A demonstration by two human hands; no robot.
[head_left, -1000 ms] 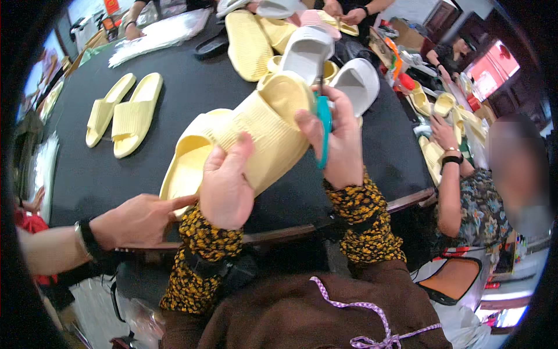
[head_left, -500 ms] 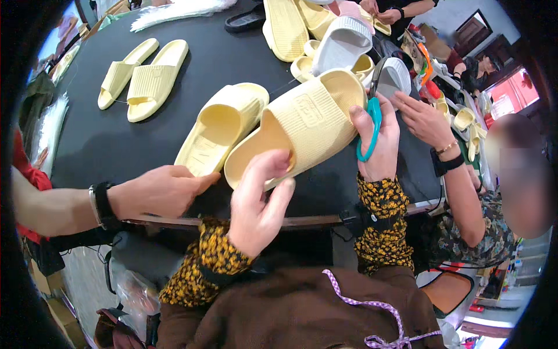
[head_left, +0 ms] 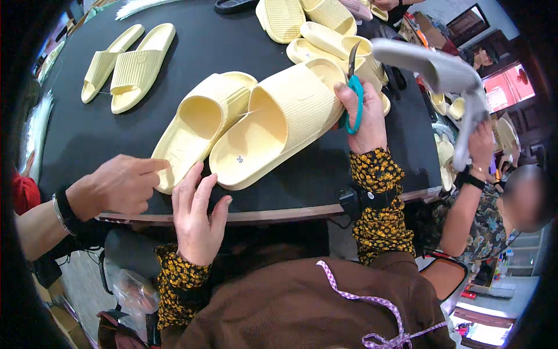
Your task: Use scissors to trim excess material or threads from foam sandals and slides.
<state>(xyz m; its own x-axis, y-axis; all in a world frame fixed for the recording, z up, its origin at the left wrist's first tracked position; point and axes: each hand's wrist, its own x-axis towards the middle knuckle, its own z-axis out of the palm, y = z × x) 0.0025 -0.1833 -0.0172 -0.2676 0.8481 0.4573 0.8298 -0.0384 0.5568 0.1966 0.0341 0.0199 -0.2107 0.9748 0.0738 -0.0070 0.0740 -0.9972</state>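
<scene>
Two pale yellow slide slippers lie before me on the dark table, a thin clear strand between their straps. My left hand is open, its fingers extended at the heel end of the left slipper; whether they touch it I cannot tell. My right hand is closed on scissors with teal handles, blades pointing up. Its thumb is at the toe end of the larger-looking right slipper. Another person's hand comes from the left, a finger on the left slipper's heel.
A joined yellow pair lies at the far left of the table. More yellow slippers are heaped at the back. At right a co-worker's hand holds blurred white slippers. The table's front edge runs before me.
My left hand has moved left and down, off the right slipper's opening. The right slipper has turned to show its insole. The co-worker at right has lifted white slippers off the table.
</scene>
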